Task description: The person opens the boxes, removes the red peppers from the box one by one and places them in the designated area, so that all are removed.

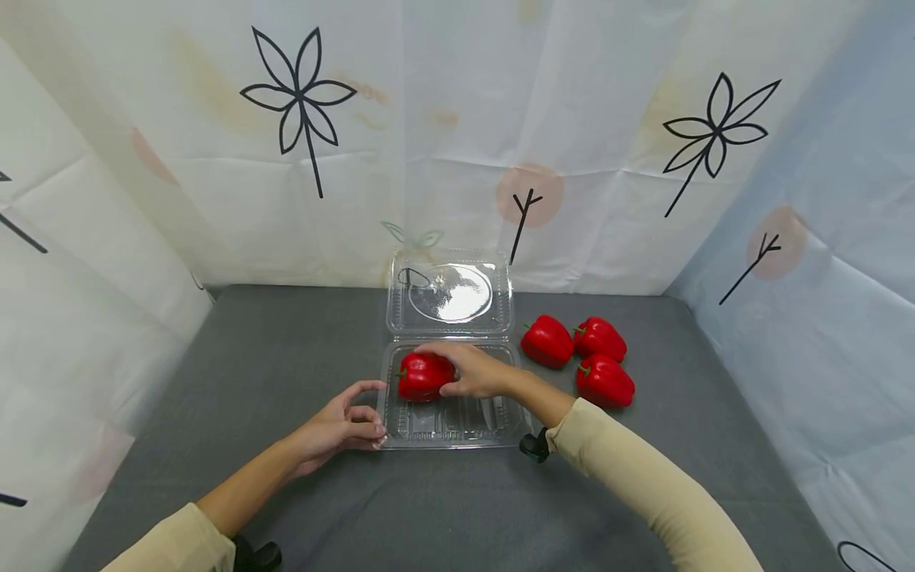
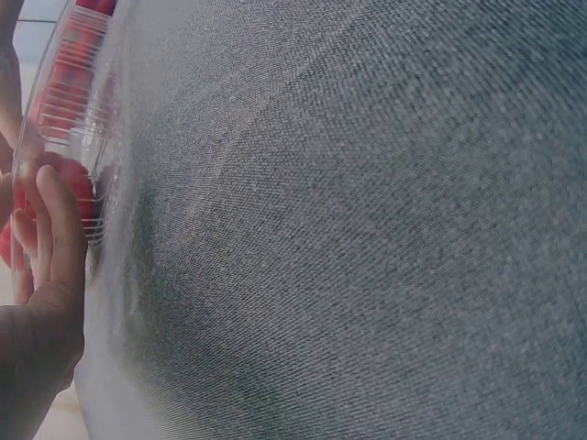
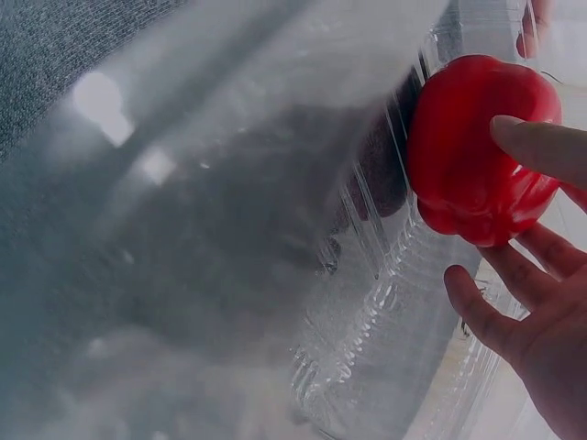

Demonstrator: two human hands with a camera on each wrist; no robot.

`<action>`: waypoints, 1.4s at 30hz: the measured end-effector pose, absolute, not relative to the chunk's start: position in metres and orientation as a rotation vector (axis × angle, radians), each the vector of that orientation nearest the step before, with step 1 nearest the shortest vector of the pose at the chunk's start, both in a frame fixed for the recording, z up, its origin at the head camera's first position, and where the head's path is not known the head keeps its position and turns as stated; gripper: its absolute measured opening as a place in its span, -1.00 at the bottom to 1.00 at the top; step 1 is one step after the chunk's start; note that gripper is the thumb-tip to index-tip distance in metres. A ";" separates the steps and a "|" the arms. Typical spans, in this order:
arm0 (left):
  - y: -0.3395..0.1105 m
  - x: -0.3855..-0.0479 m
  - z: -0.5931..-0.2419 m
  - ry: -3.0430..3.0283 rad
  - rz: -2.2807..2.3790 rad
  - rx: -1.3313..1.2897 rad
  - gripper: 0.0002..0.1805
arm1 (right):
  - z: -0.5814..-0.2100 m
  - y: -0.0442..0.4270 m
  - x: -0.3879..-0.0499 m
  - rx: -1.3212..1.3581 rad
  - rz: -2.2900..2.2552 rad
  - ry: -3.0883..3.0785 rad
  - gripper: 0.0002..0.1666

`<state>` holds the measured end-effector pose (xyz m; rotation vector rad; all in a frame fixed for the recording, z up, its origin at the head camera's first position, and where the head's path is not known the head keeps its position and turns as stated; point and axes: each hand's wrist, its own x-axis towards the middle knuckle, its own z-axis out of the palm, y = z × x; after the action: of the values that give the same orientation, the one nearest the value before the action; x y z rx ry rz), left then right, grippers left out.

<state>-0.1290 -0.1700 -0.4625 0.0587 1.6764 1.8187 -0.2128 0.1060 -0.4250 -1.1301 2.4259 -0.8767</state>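
A red bell pepper (image 1: pixel 423 376) is in the left part of a clear plastic clamshell box (image 1: pixel 457 435). My right hand (image 1: pixel 477 372) grips it, thumb on one side and fingers on the other. The right wrist view shows the same bell pepper (image 3: pixel 472 137) held by the thumb and fingertips, close over the box floor. At the box's left edge is my left hand (image 1: pixel 336 429), its fingertips touching the rim. In the left wrist view the left hand's fingers (image 2: pixel 64 229) lie fairly straight along the box wall. Behind, the hinged lid (image 1: pixel 450 326) stands raised.
Three more red bell peppers (image 1: pixel 547 342) lie close together right of the box. A grey cloth (image 1: pixel 300 342) covers the table. White patterned curtains (image 1: pixel 429 127) enclose the back and sides.
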 end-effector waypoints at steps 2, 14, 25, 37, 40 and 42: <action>-0.170 -0.129 -0.462 1.676 1.818 0.059 -0.20 | -0.425 0.105 -0.213 -1.116 -0.874 2.431 -0.10; -0.170 -0.129 -0.464 1.662 1.833 0.067 -0.18 | -0.418 0.111 -0.209 -1.083 -0.863 2.447 -0.09; -0.171 -0.129 -0.467 1.673 1.835 0.117 -0.16 | -0.395 0.143 -0.198 -1.077 -0.844 2.450 -0.12; -0.171 -0.129 -0.467 1.672 1.848 0.116 -0.15 | -0.380 0.186 -0.184 -1.036 -0.933 2.487 -0.12; -0.171 -0.129 -0.467 1.671 1.846 0.127 -0.15 | -0.377 0.195 -0.181 -1.043 -0.938 2.515 -0.11; -0.171 -0.129 -0.467 1.671 1.845 0.130 -0.14 | -0.374 0.201 -0.179 -1.050 -0.939 2.531 -0.11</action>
<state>-0.1291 -0.1712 -0.4673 0.1299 1.6709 1.8447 -0.1790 0.2007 -0.3743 -1.0504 2.5310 -0.9389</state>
